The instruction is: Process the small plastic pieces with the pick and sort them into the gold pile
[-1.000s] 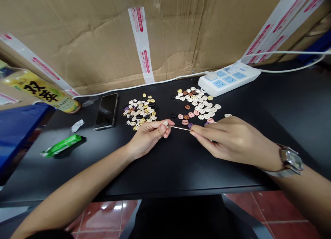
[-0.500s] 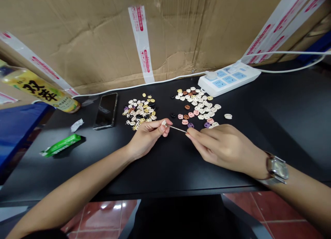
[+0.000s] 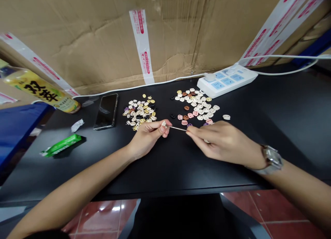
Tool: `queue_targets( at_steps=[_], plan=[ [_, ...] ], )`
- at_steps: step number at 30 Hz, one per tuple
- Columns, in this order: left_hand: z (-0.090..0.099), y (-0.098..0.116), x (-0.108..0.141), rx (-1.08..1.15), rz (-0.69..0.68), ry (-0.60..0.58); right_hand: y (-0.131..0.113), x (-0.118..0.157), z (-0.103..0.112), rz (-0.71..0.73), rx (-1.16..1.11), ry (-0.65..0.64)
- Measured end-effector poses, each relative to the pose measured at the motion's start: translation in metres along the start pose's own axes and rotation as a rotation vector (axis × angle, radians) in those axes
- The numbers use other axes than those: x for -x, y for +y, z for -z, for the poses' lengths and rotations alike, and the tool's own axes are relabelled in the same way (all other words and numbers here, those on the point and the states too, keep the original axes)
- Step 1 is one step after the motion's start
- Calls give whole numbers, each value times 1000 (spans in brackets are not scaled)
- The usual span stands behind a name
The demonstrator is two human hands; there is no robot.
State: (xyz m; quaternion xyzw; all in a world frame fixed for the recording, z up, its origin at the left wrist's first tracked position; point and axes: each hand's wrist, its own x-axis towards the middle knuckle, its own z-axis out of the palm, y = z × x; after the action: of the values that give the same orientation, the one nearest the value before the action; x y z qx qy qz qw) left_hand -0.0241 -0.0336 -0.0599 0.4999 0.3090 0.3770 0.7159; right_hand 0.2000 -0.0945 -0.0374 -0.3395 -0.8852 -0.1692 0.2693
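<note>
Between its thumb and fingers, my left hand (image 3: 148, 137) pinches a small white piece (image 3: 163, 123). My right hand (image 3: 224, 142) grips a thin metal tool (image 3: 178, 128), whose far end meets the white piece. Behind my left hand lies a pile of small white, yellow, black and purple pieces (image 3: 139, 112). Beyond my right hand spreads a second group of oval pieces with holes (image 3: 204, 106), mostly white, with some pink, brown and purple. One white oval (image 3: 226, 117) rests apart at its right.
A phone (image 3: 106, 111), a green packet (image 3: 62, 145), crumpled paper (image 3: 77, 125) and a leaning bottle (image 3: 41, 90) are on the left of the black table (image 3: 160, 173). A white power strip (image 3: 227, 81) with cables lies at the back, against cardboard (image 3: 103, 42).
My right hand and wrist have shifted slightly left and turned a little. The tool is still against the white piece, and my left hand has barely moved.
</note>
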Motion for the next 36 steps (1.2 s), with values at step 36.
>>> queue_targets(
  at_steps=[36],
  plan=[
    [1,1,-1,98,21,40,-5,-7,-4,-89,22,11]
  ],
)
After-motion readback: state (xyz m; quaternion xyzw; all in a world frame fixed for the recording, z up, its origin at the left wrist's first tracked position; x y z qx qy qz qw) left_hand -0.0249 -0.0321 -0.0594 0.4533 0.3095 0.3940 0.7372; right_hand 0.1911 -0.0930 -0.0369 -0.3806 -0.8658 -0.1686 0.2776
